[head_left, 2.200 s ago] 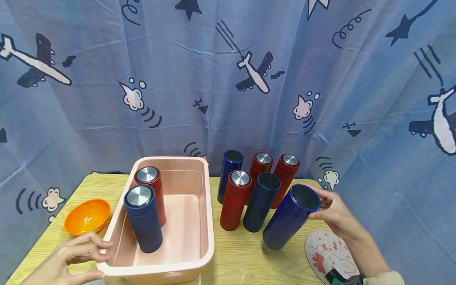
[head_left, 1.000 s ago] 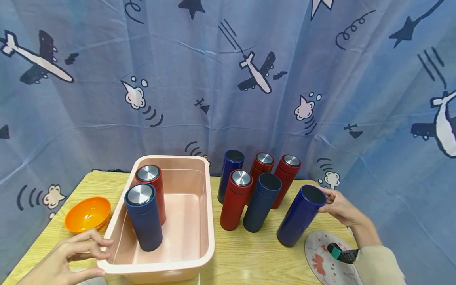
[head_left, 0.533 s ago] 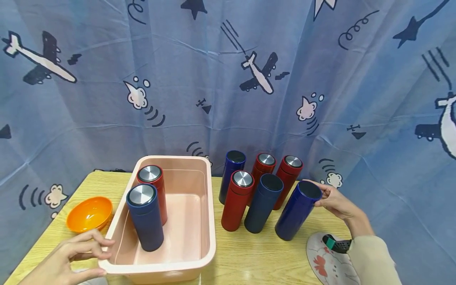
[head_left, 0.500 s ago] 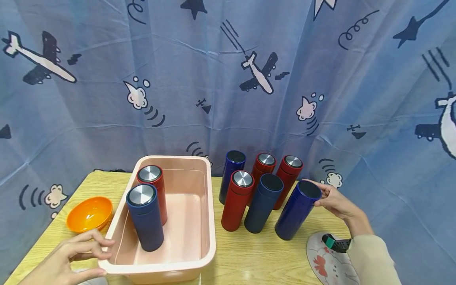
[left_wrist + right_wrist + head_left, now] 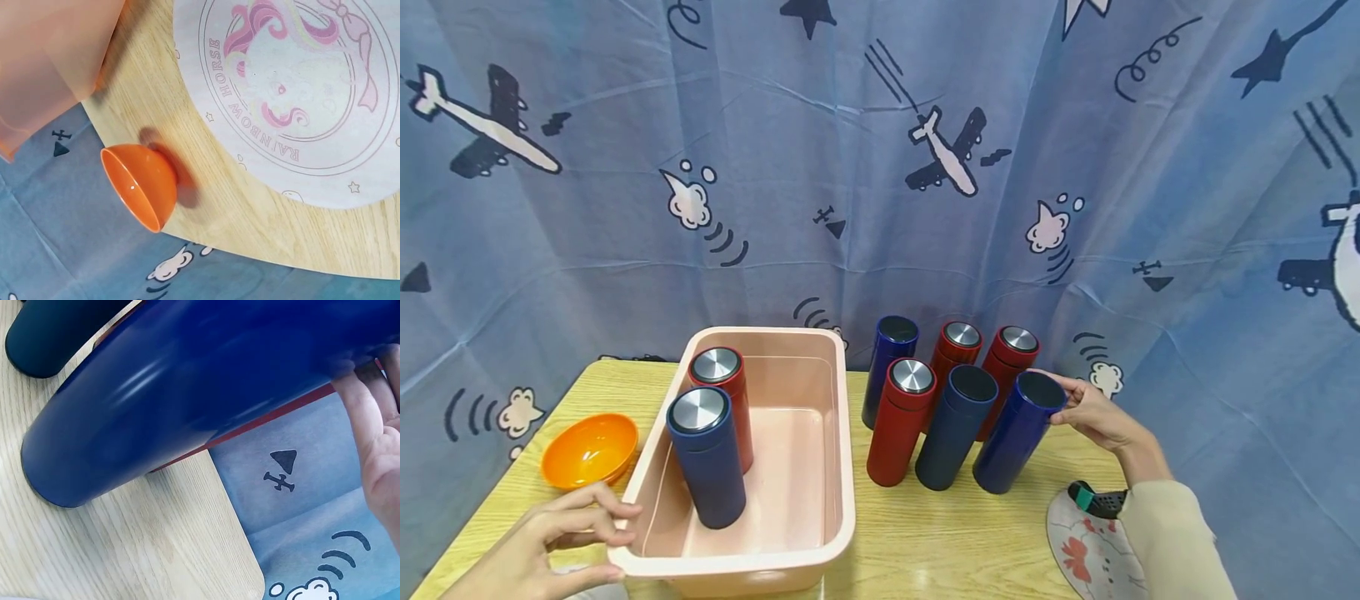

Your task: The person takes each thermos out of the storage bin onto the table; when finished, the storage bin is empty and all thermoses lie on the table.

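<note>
My right hand (image 5: 1093, 417) holds a glossy blue thermos (image 5: 1017, 437) near its black-topped lid, fingers behind and thumb on the near side. In the right wrist view this thermos (image 5: 169, 394) fills the upper part, its base close over the wooden table. Just left of it stand a dark navy thermos (image 5: 951, 433) and a red thermos (image 5: 895, 433) with a silver lid. My left hand (image 5: 553, 537) grips the near left corner of a pink plastic bin (image 5: 842, 467). Inside the bin, a navy thermos (image 5: 709, 475) and a red thermos (image 5: 730, 408) stand upright, both silver-lidded.
Behind the front thermoses stand a blue one (image 5: 887, 367) and two red ones, one a red thermos (image 5: 1011, 354) at right. An orange bowl (image 5: 587, 450) sits left of the bin. Round printed mats (image 5: 1086, 550) lie near the table's front. A blue curtain (image 5: 820, 167) hangs behind.
Over the last second my right hand has carried the blue thermos left and slightly back, closer to the navy thermos. My left hand keeps its place on the bin corner.
</note>
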Motion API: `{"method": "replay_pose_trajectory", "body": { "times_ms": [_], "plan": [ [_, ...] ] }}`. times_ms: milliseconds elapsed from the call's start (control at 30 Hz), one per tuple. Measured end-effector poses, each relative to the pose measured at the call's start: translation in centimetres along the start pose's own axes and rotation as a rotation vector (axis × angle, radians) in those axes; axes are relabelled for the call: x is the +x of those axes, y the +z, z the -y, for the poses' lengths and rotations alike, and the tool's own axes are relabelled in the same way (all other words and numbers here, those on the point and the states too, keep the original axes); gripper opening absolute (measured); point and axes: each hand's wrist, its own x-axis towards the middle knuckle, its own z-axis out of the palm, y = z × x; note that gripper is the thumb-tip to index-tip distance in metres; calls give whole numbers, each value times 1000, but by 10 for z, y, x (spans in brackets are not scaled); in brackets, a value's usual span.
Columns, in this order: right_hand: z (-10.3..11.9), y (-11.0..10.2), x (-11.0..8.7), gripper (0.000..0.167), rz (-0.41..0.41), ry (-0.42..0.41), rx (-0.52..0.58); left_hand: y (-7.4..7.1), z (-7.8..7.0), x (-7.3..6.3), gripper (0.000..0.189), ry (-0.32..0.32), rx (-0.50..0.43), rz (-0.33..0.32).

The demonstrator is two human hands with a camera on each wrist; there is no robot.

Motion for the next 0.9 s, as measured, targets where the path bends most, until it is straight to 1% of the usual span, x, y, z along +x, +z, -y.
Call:
{"method": "replay_pose_trajectory", "body": {
  "times_ms": [133,367,400,533,600,633,667,767,900],
  "plan": [
    [0,1,4,61,-16,12,-6,0,0,0,25,-30,3,4],
    [-3,2,11,66,-34,22,-3,0,0,-1,27,-12,4,-2],
    [-3,2,11,66,-36,24,1,0,0,-1,28,-3,4,-7],
    [-4,1,9,67,-45,38,12,2,0,0,33,73,17,-42],
    [-4,0,9,67,-53,51,-4,3,0,0,35,107,19,-59],
    [-4,-1,8,66,-53,58,-17,4,0,0,35,114,22,-63],
    [-4,-2,8,66,-54,62,-33,4,0,0,35,107,20,-61],
    [-3,-5,8,66,-51,77,-67,3,0,0,31,52,12,-44],
    [-3,-6,7,67,-41,84,-67,3,0,0,27,-9,14,-27]
  ]
}}
